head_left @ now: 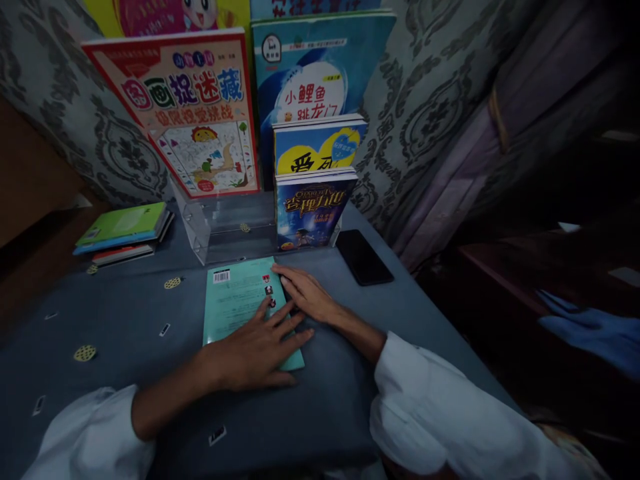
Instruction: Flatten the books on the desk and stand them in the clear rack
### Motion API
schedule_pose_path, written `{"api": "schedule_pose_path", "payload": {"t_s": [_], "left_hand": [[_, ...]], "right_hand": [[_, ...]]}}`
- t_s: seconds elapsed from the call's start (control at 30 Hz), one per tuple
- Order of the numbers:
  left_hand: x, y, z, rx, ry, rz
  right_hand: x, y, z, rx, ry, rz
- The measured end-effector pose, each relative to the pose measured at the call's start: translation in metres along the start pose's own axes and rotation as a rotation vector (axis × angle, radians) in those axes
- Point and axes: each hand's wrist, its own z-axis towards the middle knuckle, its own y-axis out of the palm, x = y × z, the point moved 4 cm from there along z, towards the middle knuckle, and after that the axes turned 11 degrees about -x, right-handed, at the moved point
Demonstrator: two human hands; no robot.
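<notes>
A teal book [233, 297] lies flat on the table with its barcode side up. Across its lower part rests my left hand [257, 347], palm down with the fingers spread. My right hand [307, 293] lies along the book's right edge, fingers stretched out and fingertips near the top right corner. The fingers of both hands come close together at the right side of the book. Just beyond the book stands a clear acrylic stand [220, 243] with books upright in it. Its front right book is dark blue [310, 213].
A black phone [364, 257] lies right of the stand, near the table's right edge. Several books are stacked flat, a green one [127, 225] on top, at the left. The dark table [165, 373] meets a patterned wall covering [130, 147] behind; a curtain [465, 147] hangs at right.
</notes>
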Motion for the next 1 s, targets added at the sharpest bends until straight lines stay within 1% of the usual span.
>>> {"api": "schedule_pose_path", "payload": {"t_s": [0.1,0.27,0.4,0.47,0.5,0.57,0.63,0.7,0.8,1.0], "left_hand": [[-0.006,-0.003,0.0,0.03,0.064,0.003],[-0.012,-0.001,0.0,0.038,0.102,-0.026],[-0.018,-0.004,0.0,0.03,0.125,-0.132],[-0.03,-0.009,-0.001,0.046,0.121,-0.218],[-0.039,-0.012,-0.001,0.078,0.098,-0.257],[-0.063,-0.018,-0.001,0.201,-0.013,-0.303],[-0.088,-0.022,-0.002,0.352,-0.175,-0.272],[-0.106,-0.023,0.001,0.419,-0.269,-0.2],[-0.118,-0.023,0.007,0.404,-0.293,-0.1],[-0.12,-0.032,0.014,0.332,-0.319,-0.007]], "right_hand": [[-0.001,0.0,0.0,0.001,0.011,0.0],[-0.002,0.0,0.0,0.001,0.005,-0.003],[-0.001,-0.001,0.001,-0.001,-0.008,0.012],[0.001,-0.001,0.002,0.013,-0.009,0.03],[0.002,-0.001,0.003,0.031,-0.005,0.038],[0.003,-0.003,0.004,0.074,0.007,0.049],[0.003,-0.004,0.005,0.103,0.014,0.059],[0.002,-0.005,0.006,0.11,0.01,0.07],[-0.001,-0.006,0.006,0.104,-0.001,0.072],[-0.003,-0.006,0.006,0.092,0.001,0.056]]}}
